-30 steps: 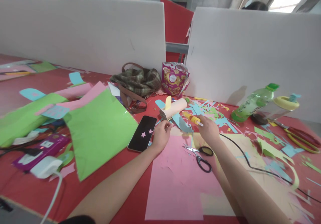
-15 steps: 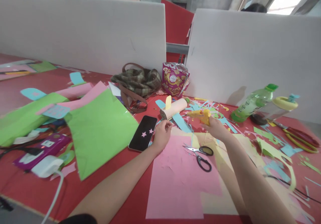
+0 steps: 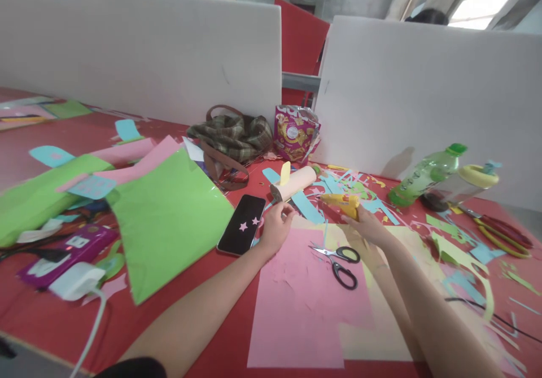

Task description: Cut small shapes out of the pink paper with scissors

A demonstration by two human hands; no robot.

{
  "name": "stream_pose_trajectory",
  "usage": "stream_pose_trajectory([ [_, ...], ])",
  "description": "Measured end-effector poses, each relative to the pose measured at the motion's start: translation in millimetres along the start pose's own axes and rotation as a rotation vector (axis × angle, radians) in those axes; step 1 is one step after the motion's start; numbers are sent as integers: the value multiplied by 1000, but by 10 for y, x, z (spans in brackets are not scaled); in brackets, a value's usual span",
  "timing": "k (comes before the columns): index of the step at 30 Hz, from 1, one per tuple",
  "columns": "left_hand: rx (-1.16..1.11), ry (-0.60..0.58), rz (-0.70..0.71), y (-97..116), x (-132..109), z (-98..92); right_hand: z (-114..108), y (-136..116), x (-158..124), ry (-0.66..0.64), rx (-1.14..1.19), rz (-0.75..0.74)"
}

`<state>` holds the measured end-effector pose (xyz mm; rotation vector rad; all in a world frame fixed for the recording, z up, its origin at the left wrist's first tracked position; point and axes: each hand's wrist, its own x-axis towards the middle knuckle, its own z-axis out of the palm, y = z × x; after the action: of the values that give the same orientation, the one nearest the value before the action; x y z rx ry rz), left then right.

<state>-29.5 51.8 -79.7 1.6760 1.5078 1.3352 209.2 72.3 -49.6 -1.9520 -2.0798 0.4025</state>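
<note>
My right hand (image 3: pixel 367 227) is wrapped round the handle of a yellow glue gun (image 3: pixel 342 202), whose nozzle points left above the paper scraps. The fingers of my left hand (image 3: pixel 277 225) are pinched together beside the phone; whatever is between them is too small or hidden to name. Just beyond it lies a pale paper roll (image 3: pixel 297 183) with a yellow tab, blue strips beneath it. Two small pink stars (image 3: pixel 243 227) rest on the black phone (image 3: pixel 237 237). Scissors (image 3: pixel 339 262) with black handles lie open on pink paper (image 3: pixel 296 310).
Green paper (image 3: pixel 173 220) and a purple power strip (image 3: pixel 68 254) are on the left. A plaid bag (image 3: pixel 237 135) and a snack bag (image 3: pixel 296 132) stand against the white partition. To the right are a green bottle (image 3: pixel 427 175), a clear cup (image 3: pixel 470 186), red-handled pliers (image 3: pixel 503 228) and cut scraps.
My right hand has lowered slightly and moved a little to the right with the glue gun, turning it. My left hand has stayed almost in place.
</note>
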Motion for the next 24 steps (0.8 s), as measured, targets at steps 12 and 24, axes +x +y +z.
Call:
stream_pose_trajectory([
  [12, -187, -46, -49, 10, -38, 116, -125, -705, -341, 74, -24, -355],
  [24, -145, -101, -9, 39, -50, 28, 293, -958, 39, 56, 63, -453],
])
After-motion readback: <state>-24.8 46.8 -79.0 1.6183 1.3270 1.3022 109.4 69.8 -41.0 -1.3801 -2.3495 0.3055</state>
